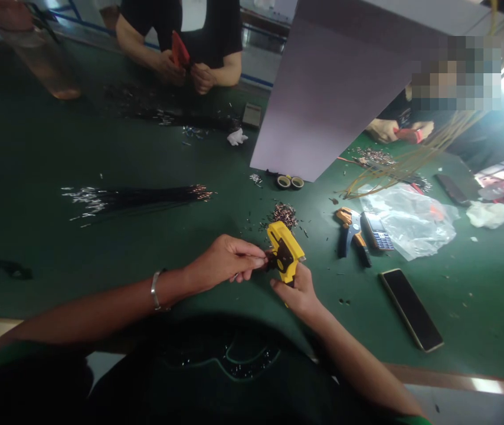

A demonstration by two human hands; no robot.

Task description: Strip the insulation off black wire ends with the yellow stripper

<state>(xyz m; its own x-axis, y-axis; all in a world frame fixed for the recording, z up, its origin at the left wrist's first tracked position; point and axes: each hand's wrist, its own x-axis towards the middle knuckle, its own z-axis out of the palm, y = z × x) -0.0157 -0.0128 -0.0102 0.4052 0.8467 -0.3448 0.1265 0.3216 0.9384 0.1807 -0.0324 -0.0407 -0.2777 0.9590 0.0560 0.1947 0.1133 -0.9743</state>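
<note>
My right hand (298, 292) is closed round the handle of a yellow wire stripper (288, 248), which is held upright just above the table. Beside its jaws, my left hand (228, 260) pinches what looks like a thin wire; most of it is hidden by the fingers. Behind the stripper lies a heap of small copper-coloured and dark clippings (285, 213). A bundle of black wires (146, 196) rests to the left, with silvery tips at one end and coppery tips at the other.
Orange-and-dark pliers (353, 233), a keypad phone (378, 231), a clear plastic bag (429, 227) and a smartphone (411, 310) lie on the right. Two tape rolls (284, 182) sit below a grey panel (323, 82). Across the green table, co-workers hold red tools (180, 52).
</note>
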